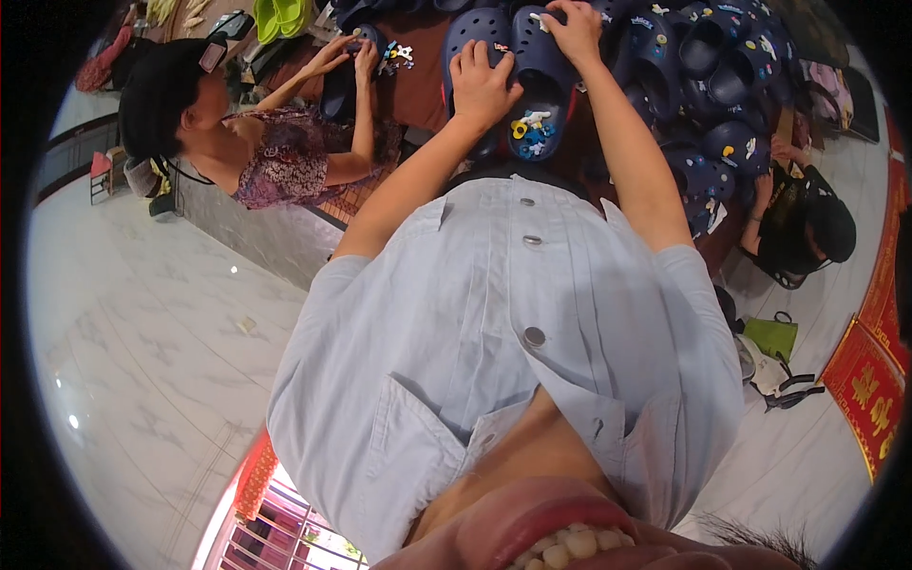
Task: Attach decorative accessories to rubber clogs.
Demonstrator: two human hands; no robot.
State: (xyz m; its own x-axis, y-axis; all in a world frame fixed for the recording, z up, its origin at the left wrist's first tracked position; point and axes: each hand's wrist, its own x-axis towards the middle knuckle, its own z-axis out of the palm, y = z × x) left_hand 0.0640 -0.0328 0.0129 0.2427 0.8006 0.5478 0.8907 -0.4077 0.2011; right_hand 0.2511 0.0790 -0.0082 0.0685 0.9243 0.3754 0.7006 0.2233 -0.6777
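Note:
Two navy clogs with holes in their toes lie side by side in front of me, a left clog [462, 36] and a right clog [530, 40]. My left hand [484, 87] rests across them with its fingers spread, touching the left clog near a small charm. At the toe of the right clog, my right hand [575, 33] has its thumb and fingers bent together at a small white charm [539, 17]; the fingertips partly hide it. A pile of blue, white and yellow shoe charms [535, 135] sits inside the right clog's heel.
Navy clogs [703, 57] are heaped to the right. At the left, a co-worker [285, 142] handles another dark clog [340, 90] beside loose charms [397, 59] on the brown table [423, 81]. Lime-green clogs [281, 17] lie farther left. Another person [807, 214] sits at the right.

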